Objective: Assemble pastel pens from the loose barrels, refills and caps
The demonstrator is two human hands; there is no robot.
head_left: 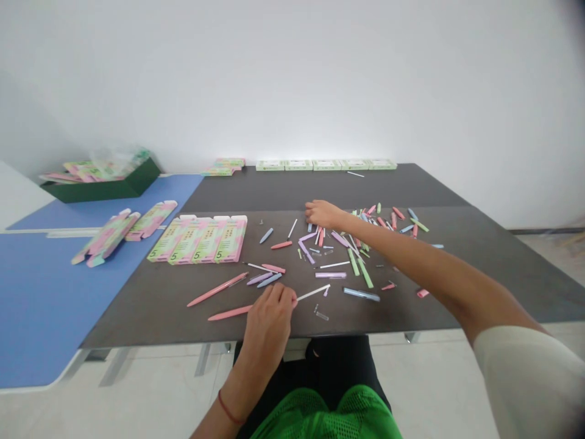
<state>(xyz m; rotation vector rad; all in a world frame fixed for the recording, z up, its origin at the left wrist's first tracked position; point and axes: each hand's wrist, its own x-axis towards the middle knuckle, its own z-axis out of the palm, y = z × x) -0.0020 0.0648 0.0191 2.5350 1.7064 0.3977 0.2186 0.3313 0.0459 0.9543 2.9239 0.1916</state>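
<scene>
Four open-flapped cartons (231, 241) sat on dark bench (155, 311), L of scattered pen parts (365, 273), w/ 1 pink pen (218, 289) nr front. L hand (270, 312) was closed on pink barrel (230, 313), white refill (313, 292) sticking out R; R hand (322, 213) was at far side of parts, fingers curled, grip can't tell.

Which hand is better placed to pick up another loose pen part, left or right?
Probably the right hand: it is beside the loose pen parts, while the left hand is occupied with a pink barrel.
</scene>
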